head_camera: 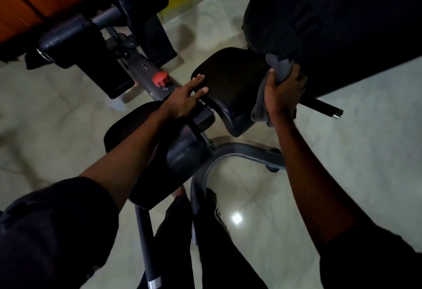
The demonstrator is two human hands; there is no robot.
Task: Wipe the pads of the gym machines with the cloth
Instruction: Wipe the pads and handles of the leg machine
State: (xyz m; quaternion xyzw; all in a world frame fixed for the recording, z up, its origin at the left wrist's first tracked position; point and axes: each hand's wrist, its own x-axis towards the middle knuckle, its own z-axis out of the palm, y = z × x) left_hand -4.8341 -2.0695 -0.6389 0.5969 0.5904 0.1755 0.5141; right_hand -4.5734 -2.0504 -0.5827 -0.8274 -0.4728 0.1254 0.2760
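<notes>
The right hand [285, 92] held the grey cloth [279, 70], with the fingers curled round it, and pushed it against the lower edge of the big pad [331, 26] at the upper right. A loose end of the cloth hung down under the wrist, beside the right edge of the middle pad [230, 78]. The picture was dark there, so I could not say whether that end touched the middle pad or only hung near it. The left hand [182, 99] held nothing. Its fingers were straight and a little spread, and they rested on the left edge of the middle pad, just beside the red knob [161, 79], probably to steady the body or the machine. The left forearm passed over the near pad [182, 151]. The important relation was this: the big pad reached away from the right hand, up and to the right, so most of its surface lay beyond the cloth, and its long side seemed to run in the same direction. In my judgement the wipe of this pad was at its lower edge, and the next stroke would need to go upward and outward along it. The right hand was the nearer one and it already had the cloth. The middle pad lay between the two hands, and the roller pads [66, 35] stood well apart at the upper left, above the pale floor [365, 140].
</notes>
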